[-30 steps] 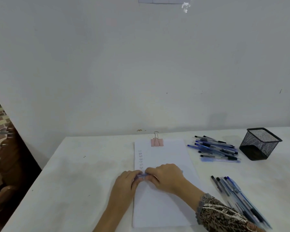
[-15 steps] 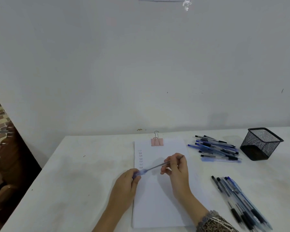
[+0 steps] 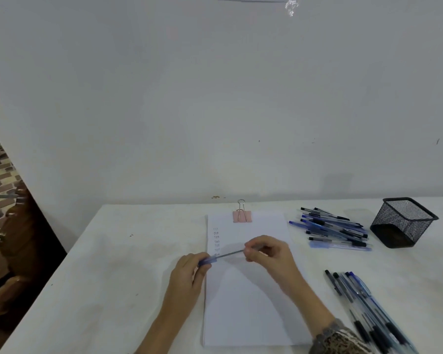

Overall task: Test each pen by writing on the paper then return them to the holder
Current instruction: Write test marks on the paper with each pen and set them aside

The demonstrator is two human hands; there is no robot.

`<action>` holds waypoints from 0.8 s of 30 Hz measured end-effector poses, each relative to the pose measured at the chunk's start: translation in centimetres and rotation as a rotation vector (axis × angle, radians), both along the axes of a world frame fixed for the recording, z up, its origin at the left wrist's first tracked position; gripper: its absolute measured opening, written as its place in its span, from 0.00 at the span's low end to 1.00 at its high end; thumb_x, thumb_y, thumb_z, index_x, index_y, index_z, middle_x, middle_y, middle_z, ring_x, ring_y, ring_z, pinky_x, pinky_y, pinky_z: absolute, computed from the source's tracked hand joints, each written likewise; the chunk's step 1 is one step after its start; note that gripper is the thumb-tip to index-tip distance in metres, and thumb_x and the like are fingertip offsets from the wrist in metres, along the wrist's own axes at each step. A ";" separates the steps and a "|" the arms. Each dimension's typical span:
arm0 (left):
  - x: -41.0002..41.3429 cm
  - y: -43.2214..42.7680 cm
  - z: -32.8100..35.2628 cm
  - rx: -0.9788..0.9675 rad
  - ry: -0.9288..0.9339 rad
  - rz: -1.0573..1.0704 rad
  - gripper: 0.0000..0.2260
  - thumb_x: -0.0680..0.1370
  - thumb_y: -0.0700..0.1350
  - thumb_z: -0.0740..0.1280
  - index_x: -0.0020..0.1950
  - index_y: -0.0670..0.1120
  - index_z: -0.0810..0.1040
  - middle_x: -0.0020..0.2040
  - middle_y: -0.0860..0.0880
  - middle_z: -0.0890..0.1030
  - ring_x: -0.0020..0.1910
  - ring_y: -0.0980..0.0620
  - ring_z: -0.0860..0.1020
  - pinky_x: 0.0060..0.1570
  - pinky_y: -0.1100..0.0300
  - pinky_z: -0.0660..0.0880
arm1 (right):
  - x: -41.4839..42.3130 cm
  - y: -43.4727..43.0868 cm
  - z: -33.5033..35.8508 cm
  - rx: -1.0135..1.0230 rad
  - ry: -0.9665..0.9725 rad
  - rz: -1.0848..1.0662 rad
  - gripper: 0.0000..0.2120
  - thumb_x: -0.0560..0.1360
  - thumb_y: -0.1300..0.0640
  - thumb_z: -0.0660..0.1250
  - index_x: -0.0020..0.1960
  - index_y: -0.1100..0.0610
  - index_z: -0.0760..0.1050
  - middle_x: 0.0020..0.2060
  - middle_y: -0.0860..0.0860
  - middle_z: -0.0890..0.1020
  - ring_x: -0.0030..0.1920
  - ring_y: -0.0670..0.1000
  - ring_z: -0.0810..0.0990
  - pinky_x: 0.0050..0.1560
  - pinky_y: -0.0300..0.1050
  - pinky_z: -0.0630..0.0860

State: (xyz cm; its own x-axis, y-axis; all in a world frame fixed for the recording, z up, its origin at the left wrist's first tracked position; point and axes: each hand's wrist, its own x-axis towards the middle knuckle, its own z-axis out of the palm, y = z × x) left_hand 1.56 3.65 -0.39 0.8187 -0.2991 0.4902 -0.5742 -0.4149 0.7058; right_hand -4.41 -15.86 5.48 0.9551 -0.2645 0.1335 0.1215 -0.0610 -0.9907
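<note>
Left hand [image 3: 187, 274] and right hand [image 3: 269, 254] are curled round the ends of a blue pen [image 3: 228, 254], held over paper [image 3: 246, 302] at the table's [image 3: 113, 264] front edge.

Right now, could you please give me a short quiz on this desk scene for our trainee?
1. True or false: the mesh holder is packed full.
2. What clamps the top edge of the paper? A) pink binder clip B) stapler C) tape
3. Fill in: the blue end of the held pen is gripped by the ___ hand.
Key: 1 false; 2 A; 3 left hand.
</note>
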 end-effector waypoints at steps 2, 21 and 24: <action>0.2 0.2 0.2 -0.012 -0.029 0.027 0.09 0.73 0.56 0.58 0.49 0.59 0.75 0.42 0.67 0.76 0.43 0.68 0.71 0.44 0.74 0.66 | 0.2 -1.4 1.3 -0.661 0.109 0.105 0.05 0.70 0.56 0.73 0.44 0.47 0.82 0.37 0.43 0.83 0.43 0.44 0.75 0.50 0.41 0.69; -0.9 0.5 0.1 0.808 0.154 0.060 0.56 0.52 0.68 0.13 0.76 0.52 0.46 0.77 0.54 0.44 0.75 0.55 0.41 0.69 0.58 0.35 | 5.5 4.8 -3.8 0.076 0.085 -0.135 0.20 0.70 0.77 0.62 0.30 0.56 0.61 0.26 0.49 0.66 0.25 0.43 0.66 0.30 0.33 0.65; -0.9 0.5 0.1 0.807 0.158 0.067 0.54 0.55 0.70 0.15 0.76 0.52 0.45 0.77 0.54 0.44 0.75 0.55 0.41 0.70 0.57 0.35 | 5.2 5.7 -3.6 -0.043 0.058 -0.203 0.23 0.65 0.77 0.61 0.28 0.53 0.55 0.28 0.47 0.61 0.25 0.40 0.61 0.31 0.30 0.63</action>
State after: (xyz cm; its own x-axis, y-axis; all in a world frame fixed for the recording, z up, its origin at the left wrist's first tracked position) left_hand 0.67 4.11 -0.29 0.8886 -0.4582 0.0233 -0.4493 -0.8589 0.2459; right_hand 0.84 -10.21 1.92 0.8894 -0.4471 0.0950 0.0450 -0.1212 -0.9916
